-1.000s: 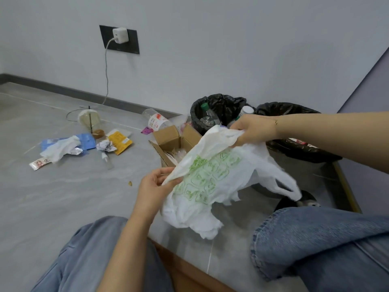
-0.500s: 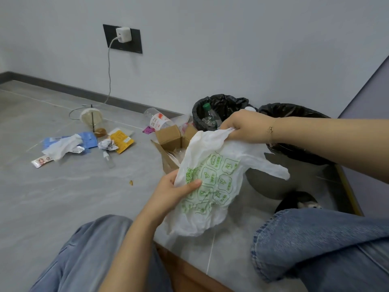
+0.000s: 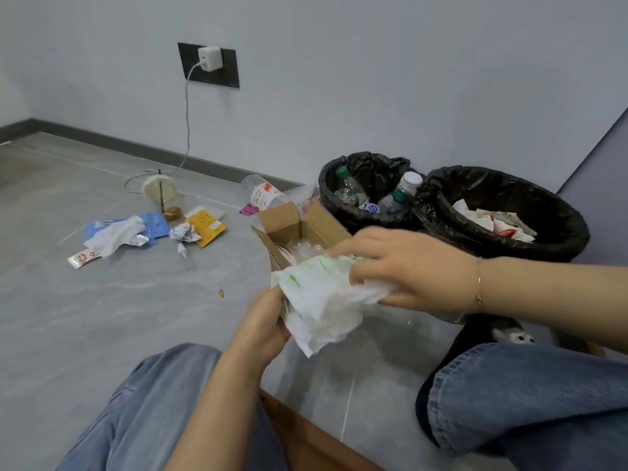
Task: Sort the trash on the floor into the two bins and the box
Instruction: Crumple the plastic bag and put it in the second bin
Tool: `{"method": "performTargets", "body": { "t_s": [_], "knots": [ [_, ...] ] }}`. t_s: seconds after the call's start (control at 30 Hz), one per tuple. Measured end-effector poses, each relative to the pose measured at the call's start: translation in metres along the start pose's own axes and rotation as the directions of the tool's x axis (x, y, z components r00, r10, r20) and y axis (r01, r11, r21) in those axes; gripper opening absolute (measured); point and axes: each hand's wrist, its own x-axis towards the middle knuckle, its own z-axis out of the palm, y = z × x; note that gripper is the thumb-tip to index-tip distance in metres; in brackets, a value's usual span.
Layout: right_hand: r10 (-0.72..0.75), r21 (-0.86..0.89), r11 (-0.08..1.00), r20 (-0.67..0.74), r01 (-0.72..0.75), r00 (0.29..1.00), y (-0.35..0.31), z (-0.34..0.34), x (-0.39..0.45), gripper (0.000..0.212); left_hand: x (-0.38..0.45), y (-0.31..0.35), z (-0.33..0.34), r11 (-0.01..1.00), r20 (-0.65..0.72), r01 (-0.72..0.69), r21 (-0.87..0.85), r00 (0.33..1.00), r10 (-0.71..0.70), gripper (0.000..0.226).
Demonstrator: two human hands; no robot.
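A person's left hand (image 3: 263,326) and right hand (image 3: 413,268), fingers clamped, grip a crumpled plastic bag (image 3: 323,297) beside the cardboard box (image 3: 289,226).

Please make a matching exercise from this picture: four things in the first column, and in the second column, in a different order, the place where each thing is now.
Things:
1. white plastic bag
2. green-capped bottle
3. yellow packet
4. charger

Places:
A. lying on the floor
B. plugged into the wall socket
C. held between both hands
D. inside the left black bin

Pairs: 1-C, 2-D, 3-A, 4-B
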Motion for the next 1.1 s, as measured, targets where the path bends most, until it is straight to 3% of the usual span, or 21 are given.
{"method": "performTargets", "body": {
  "t_s": [0.1, 0.23, 0.4, 0.47, 0.53, 0.6, 0.67, 0.73, 0.77, 0.83, 0.87, 0.9, 0.97, 1.1],
  "knots": [
    [-0.094, -0.045, 0.994, 0.088, 0.098, 0.992, 0.002, 0.015, -0.015, 0.005, 0.000, 0.000, 0.000, 0.980, 0.075, 0.074, -0.183, 0.995, -0.061, 0.034],
    [-0.091, -0.113, 0.987, 0.176, 0.112, 0.980, 0.002, 0.027, -0.026, 0.031, -0.006, 0.005, -0.001, 0.936, 0.246, 0.127, -0.330, 0.968, -0.045, 0.044],
    [-0.069, -0.207, 0.972, 0.212, 0.114, 0.975, 0.000, 0.030, -0.024, 0.043, -0.013, 0.011, 0.000, 0.938, 0.476, 0.163, -0.307, 0.880, 0.003, 0.064],
    [-0.041, -0.136, 0.988, 0.247, 0.077, 0.968, -0.002, 0.032, -0.023, 0.059, -0.014, 0.007, 0.011, 0.976, 0.367, 0.082, -0.201, 0.930, -0.003, 0.064],
    [0.029, 0.072, 0.996, 0.321, -0.055, 0.947, -0.007, 0.033, -0.025, 0.069, -0.010, 0.001, 0.022, 0.996, 0.119, -0.041, -0.073, 0.992, 0.050, 0.046],
    [0.209, 0.345, 0.875, 0.365, -0.340, 0.907, -0.013, 0.030, -0.024, 0.065, -0.005, -0.004, 0.022, 0.990, -0.095, -0.127, -0.068, 0.988, 0.120, 0.037],
    [0.459, 0.568, 0.644, 0.247, -0.511, 0.853, -0.012, 0.027, -0.020, 0.054, -0.003, -0.001, 0.016, 0.978, -0.165, -0.189, -0.093, 0.971, 0.172, 0.037],
    [0.644, 0.715, 0.409, 0.213, -0.567, 0.734, -0.009, 0.021, -0.016, 0.047, -0.006, 0.005, 0.012, 0.969, -0.121, -0.227, -0.094, 0.969, 0.215, 0.038],
    [0.672, 0.778, 0.273, 0.267, -0.566, 0.691, -0.009, 0.017, -0.013, 0.056, -0.009, 0.008, 0.013, 0.968, -0.072, -0.230, -0.101, 0.972, 0.223, 0.039],
    [0.613, 0.842, -0.046, 0.448, -0.537, 0.650, -0.015, 0.012, -0.006, 0.083, -0.016, 0.009, 0.020, 0.969, 0.062, -0.201, -0.145, 0.975, 0.212, 0.040],
    [0.564, 0.849, -0.159, 0.497, -0.505, 0.659, -0.019, 0.010, -0.003, 0.084, -0.018, 0.007, 0.026, 0.968, 0.127, -0.173, -0.180, 0.972, 0.198, 0.041],
    [0.525, 0.857, -0.194, 0.502, -0.478, 0.687, -0.022, 0.009, -0.001, 0.079, -0.020, 0.004, 0.031, 0.966, 0.177, -0.146, -0.211, 0.967, 0.185, 0.042],
    [0.539, 0.881, -0.156, 0.455, -0.447, 0.708, -0.024, 0.012, 0.000, 0.070, -0.023, -0.002, 0.041, 0.957, 0.222, -0.113, -0.268, 0.959, 0.175, 0.042],
    [0.709, 0.889, -0.150, 0.401, -0.432, 0.580, -0.019, 0.020, -0.002, 0.057, -0.022, -0.004, 0.043, 0.958, 0.226, -0.148, -0.247, 0.952, 0.205, 0.040]
  ]
}}
